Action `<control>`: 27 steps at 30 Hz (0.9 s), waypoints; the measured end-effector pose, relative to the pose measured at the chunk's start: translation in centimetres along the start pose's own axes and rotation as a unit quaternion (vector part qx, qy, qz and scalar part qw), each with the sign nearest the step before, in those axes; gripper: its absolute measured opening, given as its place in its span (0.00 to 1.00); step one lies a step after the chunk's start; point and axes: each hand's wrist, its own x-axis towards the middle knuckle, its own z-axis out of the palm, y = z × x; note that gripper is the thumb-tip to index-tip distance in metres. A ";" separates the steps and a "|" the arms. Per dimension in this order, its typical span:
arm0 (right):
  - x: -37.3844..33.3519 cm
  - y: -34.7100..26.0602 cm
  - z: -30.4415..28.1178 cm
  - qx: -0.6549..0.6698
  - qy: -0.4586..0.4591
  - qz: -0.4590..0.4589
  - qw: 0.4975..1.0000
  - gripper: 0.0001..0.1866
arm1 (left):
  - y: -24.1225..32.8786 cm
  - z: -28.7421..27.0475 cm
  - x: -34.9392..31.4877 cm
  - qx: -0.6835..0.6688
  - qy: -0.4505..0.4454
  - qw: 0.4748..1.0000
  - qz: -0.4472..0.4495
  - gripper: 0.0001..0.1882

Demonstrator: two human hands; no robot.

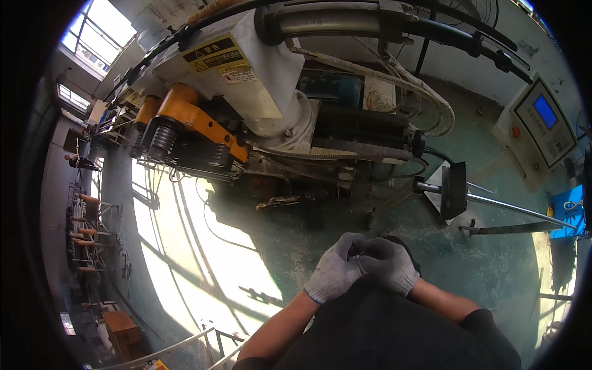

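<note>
the person is standing over a green workshop floor [493, 259], and both hands are meeting in front of the body, low in the middle of the view. the left hand [336, 268] is wearing a light grey knit glove and the right hand [390, 264] a darker grey one. the two are touching, fingers curled and folded into one another, so each grip is clenching on the other hand; i cannot tell whether anything small is sitting between the palms. the bare forearms are coming up from the lower edge, over dark clothing.

beyond the hands a large machine [259, 80] with a white housing and an orange part [191, 117] is filling the top of the view, well apart from the gloves. a thin metal rod [518, 209] is running out to the right through a dark block [454, 190]. a pale control box [542, 126] with a blue screen is standing at the far right. sunlight is lying in bright patches on the floor at the left.
</note>
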 end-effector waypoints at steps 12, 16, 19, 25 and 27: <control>13.0 -5.4 15.0 -0.080 -0.168 -0.109 0.976 0.20 | -0.4 -18.9 -3.4 0.099 0.065 0.986 -0.114 0.33; 16.3 -7.3 20.7 -0.071 -0.167 -0.074 0.981 0.20 | -3.5 -24.7 -6.3 0.105 0.090 0.988 -0.072 0.29; 17.1 -7.3 23.9 -0.120 -0.121 -0.102 0.980 0.22 | -7.6 -26.8 -6.6 0.105 0.128 0.985 -0.038 0.31; 12.8 -3.0 29.9 -0.106 0.063 -0.037 0.992 0.19 | -14.8 -30.8 -6.4 0.162 0.007 0.986 0.024 0.22; 11.5 -1.2 32.3 0.017 0.144 -0.010 0.989 0.16 | -16.2 -32.5 -7.0 0.187 -0.041 0.981 0.044 0.20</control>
